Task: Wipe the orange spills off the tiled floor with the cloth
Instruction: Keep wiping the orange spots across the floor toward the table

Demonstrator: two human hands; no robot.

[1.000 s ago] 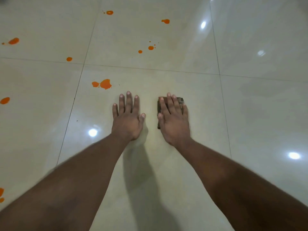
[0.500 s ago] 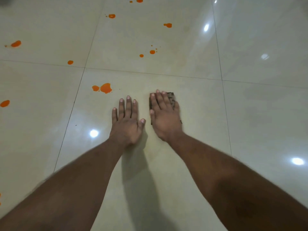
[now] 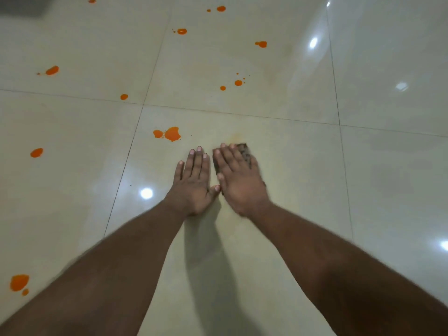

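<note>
Sliding leftward since a moment ago, my right hand [image 3: 238,180] is pressing the dark cloth [image 3: 243,154] flat under straight fingers, now almost touching my left hand [image 3: 194,183], which is lying flat with fingers extended on the tiled floor [image 3: 315,178]; the nearest orange spill [image 3: 172,134] is sitting just ahead-left

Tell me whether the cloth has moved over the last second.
Yes. The cloth under the right hand has slid left, closing on the planted left hand and the big orange spill.
</note>
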